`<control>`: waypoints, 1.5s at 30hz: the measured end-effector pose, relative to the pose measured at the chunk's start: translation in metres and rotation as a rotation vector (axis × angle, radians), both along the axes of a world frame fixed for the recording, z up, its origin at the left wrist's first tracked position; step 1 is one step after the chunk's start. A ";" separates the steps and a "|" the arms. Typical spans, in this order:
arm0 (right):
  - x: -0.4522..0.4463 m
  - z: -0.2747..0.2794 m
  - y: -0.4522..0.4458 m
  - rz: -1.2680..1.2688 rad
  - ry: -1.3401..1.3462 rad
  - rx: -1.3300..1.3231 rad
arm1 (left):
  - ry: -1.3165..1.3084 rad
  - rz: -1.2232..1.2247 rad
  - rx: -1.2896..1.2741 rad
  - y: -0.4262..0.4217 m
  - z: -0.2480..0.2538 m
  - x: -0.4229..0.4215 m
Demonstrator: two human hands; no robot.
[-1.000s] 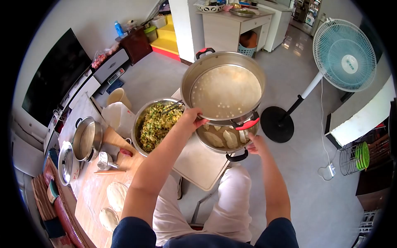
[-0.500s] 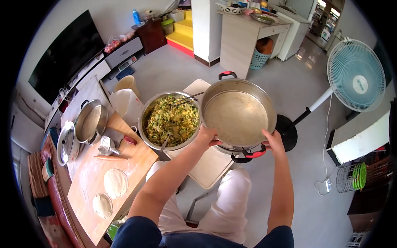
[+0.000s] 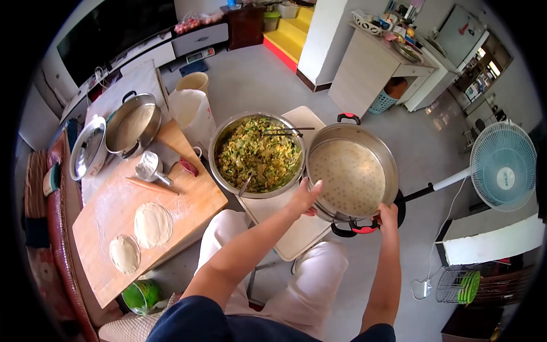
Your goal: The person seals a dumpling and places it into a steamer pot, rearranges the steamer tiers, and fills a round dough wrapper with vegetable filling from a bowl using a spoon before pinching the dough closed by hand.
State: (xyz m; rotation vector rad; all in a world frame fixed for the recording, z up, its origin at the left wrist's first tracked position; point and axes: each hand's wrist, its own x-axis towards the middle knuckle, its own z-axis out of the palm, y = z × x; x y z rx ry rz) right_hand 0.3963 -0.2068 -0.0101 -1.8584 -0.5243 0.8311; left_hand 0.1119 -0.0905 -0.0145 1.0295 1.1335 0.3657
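A round steel steamer pot (image 3: 348, 174) with a dotted bottom sits in front of me, over the tray and tilted slightly. My left hand (image 3: 305, 198) grips its near left side, thumb up by the rim, other fingers partly hidden below. On the near right my right hand (image 3: 386, 216) is closed around the pot's edge beside a red and black handle (image 3: 364, 228). Another black handle (image 3: 342, 231) shows underneath. Left of the pot stands a steel bowl (image 3: 215, 162) of chopped green and yellow filling (image 3: 259, 154), with chopsticks (image 3: 282, 132) and a spoon (image 3: 245, 183) in it.
A cream tray (image 3: 288, 231) lies under the bowl. On the left, a wooden board (image 3: 102, 228) carries two dough pieces (image 3: 152, 225), a rolling pin (image 3: 151, 185) and a metal scoop (image 3: 151, 165). A pan (image 3: 154, 128) stands behind it. A fan (image 3: 504, 165) is at right.
The pot's dotted bottom now shows clearly. My right hand has moved around the near right edge to the handle, while my left stays on the left side. The camera view has shifted.
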 end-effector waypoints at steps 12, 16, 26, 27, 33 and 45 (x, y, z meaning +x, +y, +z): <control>0.010 0.001 0.003 -0.033 -0.055 -0.140 | -0.390 0.191 -0.128 -0.010 -0.090 -0.031; -0.006 0.016 0.006 -0.066 -0.011 -0.099 | -0.233 0.213 -0.120 0.002 -0.084 0.011; 0.035 -0.007 -0.003 -0.054 -0.010 -0.030 | -0.143 0.259 0.087 -0.029 -0.100 0.043; 0.035 -0.009 -0.004 -0.042 -0.010 -0.023 | -0.171 0.263 0.054 -0.030 -0.093 0.040; 0.030 -0.016 -0.001 -0.086 -0.174 -0.002 | -0.106 0.165 0.027 -0.020 -0.121 0.043; 0.077 -0.022 -0.071 -0.111 -0.419 0.212 | 0.472 0.548 0.956 -0.025 -0.036 -0.371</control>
